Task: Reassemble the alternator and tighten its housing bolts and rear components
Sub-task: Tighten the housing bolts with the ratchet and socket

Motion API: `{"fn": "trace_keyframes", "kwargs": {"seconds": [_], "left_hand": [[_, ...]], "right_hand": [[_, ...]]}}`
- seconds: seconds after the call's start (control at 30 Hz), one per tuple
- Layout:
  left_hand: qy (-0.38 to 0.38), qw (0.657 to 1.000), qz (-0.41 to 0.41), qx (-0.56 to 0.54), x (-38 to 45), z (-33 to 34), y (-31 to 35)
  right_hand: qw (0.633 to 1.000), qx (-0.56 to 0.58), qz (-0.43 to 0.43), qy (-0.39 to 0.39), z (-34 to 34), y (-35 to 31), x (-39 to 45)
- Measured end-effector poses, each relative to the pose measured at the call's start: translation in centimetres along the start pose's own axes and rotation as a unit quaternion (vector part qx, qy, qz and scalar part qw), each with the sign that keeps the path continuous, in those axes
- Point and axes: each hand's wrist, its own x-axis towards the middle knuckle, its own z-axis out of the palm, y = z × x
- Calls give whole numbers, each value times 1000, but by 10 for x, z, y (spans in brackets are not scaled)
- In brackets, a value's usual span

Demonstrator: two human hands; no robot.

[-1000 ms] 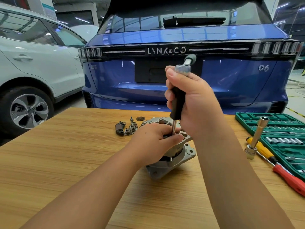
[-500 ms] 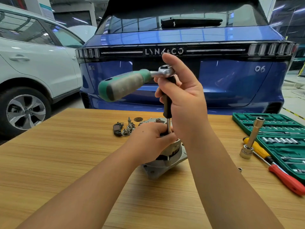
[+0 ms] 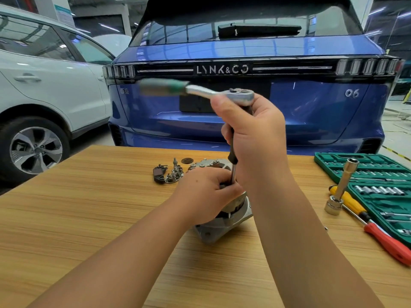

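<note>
Behind the tabletop [image 3: 89, 218] a blue car [image 3: 244, 121] is parked. Mid-table, the alternator [image 3: 224, 223] is gripped by the left hand [image 3: 204, 192]; the ratchet [image 3: 231, 95] extension is clenched in the right hand [image 3: 255, 138].

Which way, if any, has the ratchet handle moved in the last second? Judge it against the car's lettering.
Yes. The ratchet handle has swung leftward: a second ago it sat under the LYNK&CO lettering, now it sticks out left of it.

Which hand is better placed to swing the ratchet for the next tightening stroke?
Right. The right hand already grips the ratchet and its upright extension, while the left hand holds its lower end at the alternator.
</note>
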Motion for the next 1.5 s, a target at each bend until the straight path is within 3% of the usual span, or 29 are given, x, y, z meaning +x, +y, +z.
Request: {"fn": "trace_keyframes", "kwargs": {"seconds": [0.07,0.23,0.4,0.53,0.77,0.9,1.1,1.27,1.33,1.43,1.5], "left_hand": [[-3,1000,12,-6,-2,1,-1],[7,1000,-9,-10,6,1,-2],[6,1000,-24,-6,10,2,-5],[9,1000,-15,-6,8,1,-4],[13,1000,-21,-3,9,2,-4],[9,1000,-27,-8,9,2,-3],[4,1000,-28,-9,6,-1,2],[-7,1000,-10,-12,1,2,4],[-14,1000,-6,-23,-1,1,2],[3,1000,-18,-8,3,1,2],[9,999,-32,2,7,2,2]], "right_hand": [[1000,-18,19,17,0,0,1],[989,79,91,-88,-12,-5,8],[985,136,29,-101,-13,3,8],[988,68,-61,-122,-10,8,5],[960,197,19,-196,-20,9,11],[968,168,20,-184,-18,9,12],[972,172,96,-128,-16,-1,15],[1000,-27,2,-13,-4,-1,4],[999,-13,35,-2,-5,-2,5],[989,81,106,-64,-14,-7,12],[983,128,99,-91,-18,-4,13]]}}
